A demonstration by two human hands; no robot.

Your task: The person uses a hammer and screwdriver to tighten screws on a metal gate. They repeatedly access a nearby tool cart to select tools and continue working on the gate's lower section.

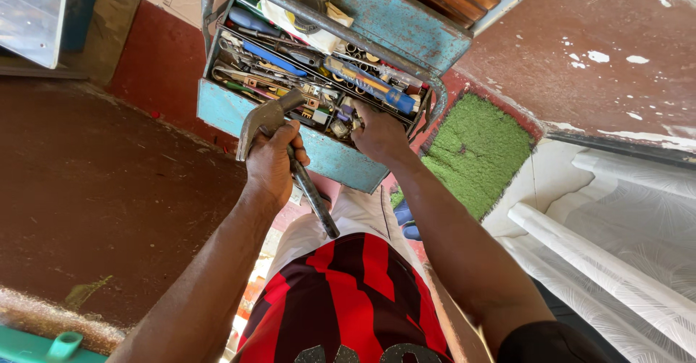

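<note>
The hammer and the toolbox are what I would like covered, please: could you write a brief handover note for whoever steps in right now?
Left hand: closed around the claw hammer, head up, handle pointing down towards the body.
Right hand: inside the open blue toolbox, fingers down among small parts; whether it holds anything cannot be seen.
Toolbox: on the reddish floor, full of screwdrivers and loose fittings, green mat beside it.
Done: hammer is out of the box.
Left: right hand has not yet come out of the box.

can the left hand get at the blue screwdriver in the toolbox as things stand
Probably not freely: the left hand is shut on a hammer. The blue screwdriver lies uncovered in the open toolbox, so only the full grip hinders it.
</note>
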